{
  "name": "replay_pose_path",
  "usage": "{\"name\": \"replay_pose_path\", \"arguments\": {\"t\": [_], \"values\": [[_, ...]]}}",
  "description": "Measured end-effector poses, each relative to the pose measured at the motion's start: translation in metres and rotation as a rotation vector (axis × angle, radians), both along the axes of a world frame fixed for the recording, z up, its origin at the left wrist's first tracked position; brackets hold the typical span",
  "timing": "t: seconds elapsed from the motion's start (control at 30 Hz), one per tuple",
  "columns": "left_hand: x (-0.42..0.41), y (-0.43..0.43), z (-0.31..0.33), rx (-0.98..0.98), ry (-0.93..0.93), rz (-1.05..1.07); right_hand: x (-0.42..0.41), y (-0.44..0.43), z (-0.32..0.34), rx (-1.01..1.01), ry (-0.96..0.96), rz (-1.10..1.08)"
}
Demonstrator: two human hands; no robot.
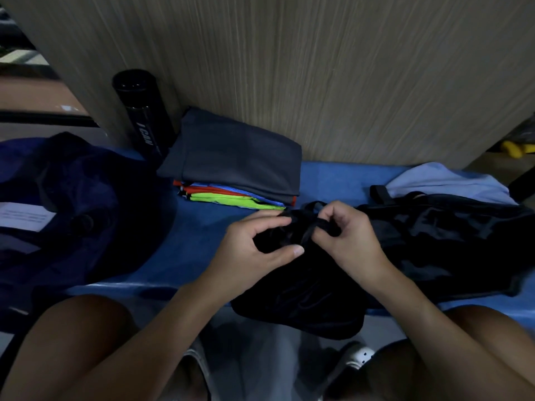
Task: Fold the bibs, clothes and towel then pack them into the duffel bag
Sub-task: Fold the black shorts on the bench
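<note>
Left hand and right hand pinching a black garment, frame centre.
Folded stack lies above them on the blue tabletop; black bottle stands upper left.

A black garment lies rumpled beneath the fingers, its near edge hanging toward the person. The left hand and right hand pinch a black strip of it, raised between the fingertips. Just beyond the left fingers sits a neat stack: a folded dark grey garment atop folded bibs (orange, blue and neon green edges show). Right of the right fingers spreads a shiny black heap, a crumpled pale blue cloth behind it. Far left of the fingers slumps a navy fabric mass.
</note>
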State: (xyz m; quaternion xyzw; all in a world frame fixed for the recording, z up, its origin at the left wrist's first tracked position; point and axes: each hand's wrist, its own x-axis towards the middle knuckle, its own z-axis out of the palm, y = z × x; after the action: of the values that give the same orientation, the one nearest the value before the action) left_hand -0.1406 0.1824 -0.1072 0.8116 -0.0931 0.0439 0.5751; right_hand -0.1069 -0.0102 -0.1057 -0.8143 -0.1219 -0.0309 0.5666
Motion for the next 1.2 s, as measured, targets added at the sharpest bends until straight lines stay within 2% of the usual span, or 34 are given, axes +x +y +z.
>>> {"name": "replay_pose_path", "arguments": {"t": [0.3,0.4,0.53,0.67,0.77,0.87,0.93,1.0,1.13,1.2], "values": [[0.006,-0.008,-0.011,0.007,-0.13,0.156,0.008,0.011,-0.01,-0.08,-0.059,0.025],[0.01,-0.004,-0.011,-0.086,-0.068,0.207,0.005,0.008,-0.008,-0.122,-0.093,-0.009],[0.011,-0.003,-0.006,-0.127,-0.047,0.142,-0.009,-0.009,-0.005,-0.206,-0.099,-0.037],[0.01,0.0,-0.013,-0.023,-0.041,0.076,-0.03,-0.04,-0.006,-0.558,-0.084,-0.074],[0.007,-0.002,-0.015,0.027,-0.065,0.06,-0.044,-0.058,-0.007,-0.9,0.045,-0.051],[0.003,-0.005,-0.014,0.045,-0.075,0.047,-0.052,-0.063,-0.009,-1.012,0.15,0.028],[-0.001,-0.006,-0.014,0.051,-0.065,0.025,-0.055,-0.06,-0.011,-0.951,0.121,0.068],[-0.005,-0.007,-0.014,0.05,-0.061,0.006,-0.056,-0.057,-0.013,-0.765,0.123,0.052],[-0.011,-0.012,-0.013,0.031,-0.074,-0.017,-0.05,-0.045,-0.005,-0.075,0.335,-0.08],[-0.012,-0.014,-0.012,0.006,-0.064,-0.034,-0.048,-0.036,0.0,0.21,0.478,-0.088]]}}
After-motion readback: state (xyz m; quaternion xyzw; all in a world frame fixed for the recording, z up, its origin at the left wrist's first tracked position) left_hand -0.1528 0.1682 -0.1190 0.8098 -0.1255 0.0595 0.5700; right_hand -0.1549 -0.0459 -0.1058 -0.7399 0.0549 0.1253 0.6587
